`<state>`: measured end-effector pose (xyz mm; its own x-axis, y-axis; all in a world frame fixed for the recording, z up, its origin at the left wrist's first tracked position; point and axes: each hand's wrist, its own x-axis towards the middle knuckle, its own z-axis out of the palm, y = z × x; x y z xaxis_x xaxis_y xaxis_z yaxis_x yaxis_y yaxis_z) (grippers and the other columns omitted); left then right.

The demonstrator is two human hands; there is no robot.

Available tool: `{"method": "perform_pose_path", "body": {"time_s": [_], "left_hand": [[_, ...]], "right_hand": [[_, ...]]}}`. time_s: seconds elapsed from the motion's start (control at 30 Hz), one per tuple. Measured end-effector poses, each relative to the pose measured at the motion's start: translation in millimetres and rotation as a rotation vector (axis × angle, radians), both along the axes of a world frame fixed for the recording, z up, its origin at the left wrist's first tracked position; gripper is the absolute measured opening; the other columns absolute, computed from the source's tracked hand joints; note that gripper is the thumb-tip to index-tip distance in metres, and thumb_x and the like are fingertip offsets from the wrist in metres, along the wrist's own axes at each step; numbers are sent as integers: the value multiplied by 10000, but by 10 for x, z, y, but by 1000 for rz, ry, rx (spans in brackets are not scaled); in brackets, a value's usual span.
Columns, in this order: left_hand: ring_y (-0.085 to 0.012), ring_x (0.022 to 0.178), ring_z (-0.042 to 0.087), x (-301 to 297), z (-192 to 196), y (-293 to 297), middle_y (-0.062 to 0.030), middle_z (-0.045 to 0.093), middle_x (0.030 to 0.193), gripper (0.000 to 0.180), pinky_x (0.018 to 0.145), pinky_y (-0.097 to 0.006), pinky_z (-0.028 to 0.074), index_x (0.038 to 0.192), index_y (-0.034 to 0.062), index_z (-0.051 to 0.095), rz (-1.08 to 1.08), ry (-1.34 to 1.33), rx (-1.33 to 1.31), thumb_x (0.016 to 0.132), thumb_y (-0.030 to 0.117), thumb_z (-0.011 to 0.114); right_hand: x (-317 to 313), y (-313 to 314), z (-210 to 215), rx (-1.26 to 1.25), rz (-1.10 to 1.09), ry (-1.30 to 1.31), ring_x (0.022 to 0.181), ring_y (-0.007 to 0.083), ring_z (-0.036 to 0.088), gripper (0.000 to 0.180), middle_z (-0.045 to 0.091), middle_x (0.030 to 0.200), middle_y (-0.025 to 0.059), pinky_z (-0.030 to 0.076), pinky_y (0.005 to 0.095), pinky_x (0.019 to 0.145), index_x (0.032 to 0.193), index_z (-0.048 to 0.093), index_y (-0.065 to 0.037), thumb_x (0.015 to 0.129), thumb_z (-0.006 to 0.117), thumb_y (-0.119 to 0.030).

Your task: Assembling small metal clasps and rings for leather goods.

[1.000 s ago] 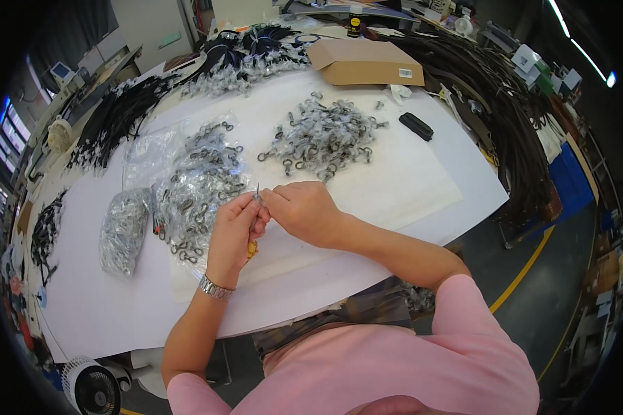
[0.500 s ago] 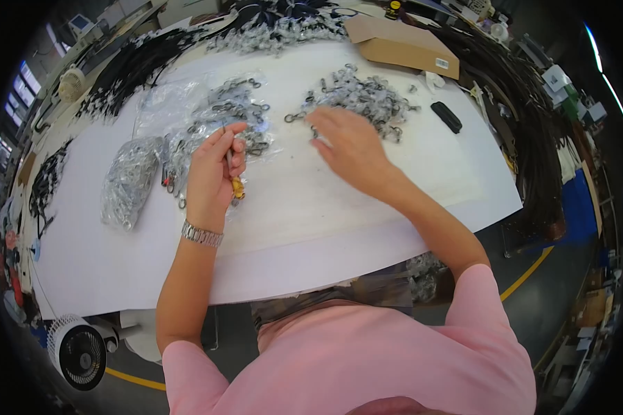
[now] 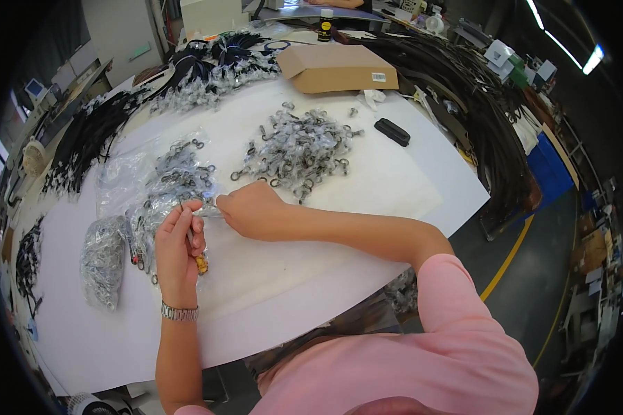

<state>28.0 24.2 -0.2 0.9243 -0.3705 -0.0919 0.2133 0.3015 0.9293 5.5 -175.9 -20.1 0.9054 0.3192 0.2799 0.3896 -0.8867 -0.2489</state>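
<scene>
A small tool with a yellow handle (image 3: 199, 261) sits gripped in the left hand (image 3: 178, 243), its thin metal tip pointing up toward the right hand (image 3: 250, 209). The right hand pinches a small clear packet (image 3: 211, 211) (contents too small to tell). Both rest on a white counter (image 3: 367, 187), between piles of bagged metal hooks (image 3: 299, 146).

Pink short-sleeved shirt (image 3: 408, 366) on me, plain, no print visible. Sleeve (image 3: 457, 290) ends near my right elbow. Forearms bare. Metal link watch (image 3: 179, 312) on my left wrist, silver-coloured band. No gloves on left hand (image 3: 178, 242) or right hand (image 3: 253, 209).
</scene>
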Motion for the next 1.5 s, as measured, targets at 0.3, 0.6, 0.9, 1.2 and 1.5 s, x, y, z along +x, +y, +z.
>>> {"method": "perform_pose_path", "body": {"time_s": [0.3, 0.6, 0.9, 1.2, 1.5], "left_hand": [[3, 514, 403, -45, 64, -85, -44, 694, 1034, 265, 432, -181, 298, 1202, -11, 671, 27, -280, 366, 1047, 189, 593], [-10, 508, 423, -23, 39, -77, -44, 705, 964, 387, 420, -186, 284, 1333, -22, 624, -165, -192, 452, 1069, 258, 578], [-10, 488, 404, 3, -7, -79, 25, 594, 795, 359, 410, -191, 243, 1315, -12, 632, -134, 1, 206, 1057, 236, 608], [1, 467, 376, 12, -19, -84, 61, 527, 662, 242, 413, -186, 231, 1197, 7, 692, -76, -78, 283, 1019, 170, 662], [3, 454, 380, -8, 6, -88, 28, 591, 746, 298, 405, -186, 259, 1247, -5, 659, -62, -78, 252, 979, 119, 699]], "right_hand": [[-105, -244, -198, 1170, 41, 484, 751, 86, 653, 160, 697, 843, 15, 550, 258, 670, 978, 657, -20, 1021, 613, -167], [-108, -244, -249, 1568, 185, 601, 811, 86, 636, 105, 675, 919, 8, 554, 273, 761, 1017, 646, -54, 1020, 586, -140], [-127, -226, -261, 1609, 286, 702, 799, 66, 607, 98, 663, 921, -15, 513, 239, 767, 998, 656, -72, 1000, 617, -162], [-166, -193, -241, 1548, 247, 757, 798, 61, 607, 90, 658, 868, -35, 505, 232, 765, 956, 659, -84, 986, 638, -166], [-148, -184, -302, 1410, 353, 735, 791, 66, 612, 65, 658, 844, -25, 509, 248, 760, 917, 642, -65, 954, 611, -107]]}}
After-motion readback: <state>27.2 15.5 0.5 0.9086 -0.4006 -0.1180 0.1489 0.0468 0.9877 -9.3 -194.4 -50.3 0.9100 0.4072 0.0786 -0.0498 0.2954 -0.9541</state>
